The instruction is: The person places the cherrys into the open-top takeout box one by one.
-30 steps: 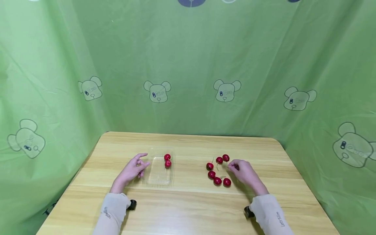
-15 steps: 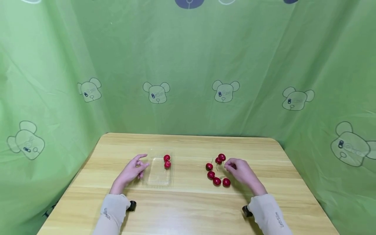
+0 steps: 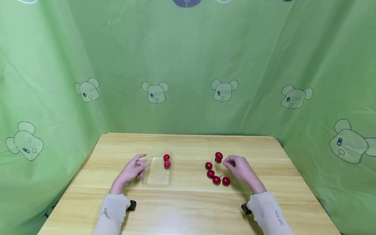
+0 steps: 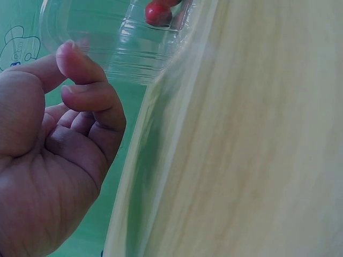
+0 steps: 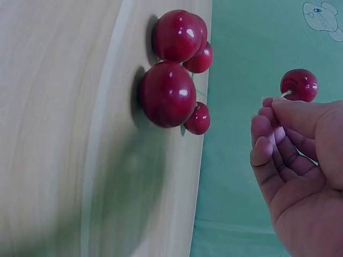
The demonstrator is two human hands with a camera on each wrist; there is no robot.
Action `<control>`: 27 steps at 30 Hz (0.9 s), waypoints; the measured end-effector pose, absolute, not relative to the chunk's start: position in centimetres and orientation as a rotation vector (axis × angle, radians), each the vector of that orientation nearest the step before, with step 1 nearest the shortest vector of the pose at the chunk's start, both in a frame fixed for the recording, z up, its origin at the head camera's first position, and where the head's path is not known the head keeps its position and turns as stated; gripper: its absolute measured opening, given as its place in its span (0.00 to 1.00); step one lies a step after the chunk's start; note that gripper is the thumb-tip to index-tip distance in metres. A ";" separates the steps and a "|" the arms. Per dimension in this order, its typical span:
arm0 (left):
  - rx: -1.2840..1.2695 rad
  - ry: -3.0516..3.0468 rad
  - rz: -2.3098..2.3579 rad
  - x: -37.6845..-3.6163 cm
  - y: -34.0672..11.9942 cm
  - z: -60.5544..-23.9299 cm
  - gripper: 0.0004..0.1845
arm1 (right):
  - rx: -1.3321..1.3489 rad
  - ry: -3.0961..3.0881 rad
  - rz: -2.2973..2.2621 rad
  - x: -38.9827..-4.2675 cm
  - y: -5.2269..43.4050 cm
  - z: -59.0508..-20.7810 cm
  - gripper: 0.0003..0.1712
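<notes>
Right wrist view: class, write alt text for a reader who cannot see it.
The right hand pinches a red cherry by its stem, lifted off the table. Five more cherries sit clustered on the wood, against a green backdrop.

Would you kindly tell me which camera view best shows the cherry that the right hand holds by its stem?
The right wrist view: the cherry hangs clear of the table, its stem pinched by the right hand. The head view shows it small, overlapping another cherry. The left wrist view does not show it.
</notes>
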State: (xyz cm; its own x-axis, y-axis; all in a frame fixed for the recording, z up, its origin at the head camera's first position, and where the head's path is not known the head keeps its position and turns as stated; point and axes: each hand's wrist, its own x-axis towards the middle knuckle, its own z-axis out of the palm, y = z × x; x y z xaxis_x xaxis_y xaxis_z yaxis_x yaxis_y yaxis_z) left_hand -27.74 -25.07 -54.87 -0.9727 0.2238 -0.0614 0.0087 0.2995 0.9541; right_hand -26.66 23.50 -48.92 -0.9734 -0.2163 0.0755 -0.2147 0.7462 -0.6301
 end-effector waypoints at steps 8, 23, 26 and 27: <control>0.186 2.365 1.755 -27.6 -25.1 -54.7 0.37 | -0.381 2.941 -1.093 -27.1 22.5 -49.0 0.08; 0.192 2.376 1.741 -27.5 -25.0 -54.8 0.37 | -0.368 2.957 -1.162 -27.3 20.8 -48.7 0.05; 0.201 2.377 1.740 -27.6 -25.0 -54.7 0.37 | -0.374 2.947 -1.190 -27.3 20.2 -48.5 0.04; 0.195 2.374 1.744 -27.6 -25.0 -54.7 0.37 | -0.373 2.939 -1.201 -27.3 20.0 -48.4 0.04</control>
State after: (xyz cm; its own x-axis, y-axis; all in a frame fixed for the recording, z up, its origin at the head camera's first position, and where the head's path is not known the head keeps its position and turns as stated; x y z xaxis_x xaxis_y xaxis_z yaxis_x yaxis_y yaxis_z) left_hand -27.58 -25.00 -54.74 -0.9735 0.2163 -0.0742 -0.0062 0.2993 0.9541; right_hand -27.34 20.00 -48.44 -0.9713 -0.1940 0.1379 -0.2351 0.6908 -0.6838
